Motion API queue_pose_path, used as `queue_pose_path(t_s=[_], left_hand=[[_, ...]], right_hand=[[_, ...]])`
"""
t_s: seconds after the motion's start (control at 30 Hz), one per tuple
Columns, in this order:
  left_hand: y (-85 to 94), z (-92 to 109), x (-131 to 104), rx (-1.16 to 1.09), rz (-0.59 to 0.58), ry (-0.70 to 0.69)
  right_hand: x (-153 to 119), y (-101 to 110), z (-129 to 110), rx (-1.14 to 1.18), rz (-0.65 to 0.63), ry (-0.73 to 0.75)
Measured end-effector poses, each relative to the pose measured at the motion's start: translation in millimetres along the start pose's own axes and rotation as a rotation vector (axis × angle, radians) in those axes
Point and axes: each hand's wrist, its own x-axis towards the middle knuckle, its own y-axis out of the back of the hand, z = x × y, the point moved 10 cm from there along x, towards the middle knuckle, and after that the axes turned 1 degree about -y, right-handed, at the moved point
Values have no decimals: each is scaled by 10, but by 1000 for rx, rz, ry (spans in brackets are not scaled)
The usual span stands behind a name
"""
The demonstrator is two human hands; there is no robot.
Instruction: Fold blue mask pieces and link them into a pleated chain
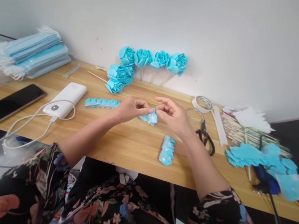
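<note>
Between my two hands, just over the wooden table, is a small light-blue folded petal piece (151,119). My left hand (131,109) pinches its left side between thumb and fingers. At the piece's upper right edge, my right hand (174,117) has its thumb and curled fingertips closed on it, while the index finger sticks out to the left. A row of blue folded petals (101,103) lies to the left, partly behind my left hand. Another short petal strip (167,150) rests below my right hand.
Blue flowers on sticks (160,60) lean against the wall. To the right are a tape roll (202,104), black-handled scissors (205,139), loose blue petals (246,154) and a glue gun (267,181). On the left sit a phone (10,105), power bank (66,99) and stacked masks (36,53).
</note>
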Motion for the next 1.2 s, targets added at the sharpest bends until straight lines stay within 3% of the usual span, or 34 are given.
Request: queue_pose_path(t_s=[0.3,0.43,0.67,0.8,0.9,1.03,1.2], left_hand=[[-113,-254,-90,-204,-113,80],[-160,-243,-130,-293,-115,96],[105,-246,-127,-437,175,78],[147,-364,-133,-483,249,135],[78,-412,-133,-459,231,192],[40,-318,-141,-387,196,168],[-36,-207,-160,-217,54,146]], right_hand=[[-46,-26,232,100,-17,-20],[-65,-15,241,65,-7,-5],[-91,152,275,41,128,-18],[-83,178,367,100,160,-82],[-81,130,329,113,140,-73],[-99,7,230,109,52,-23],[-135,-47,193,8,33,18]])
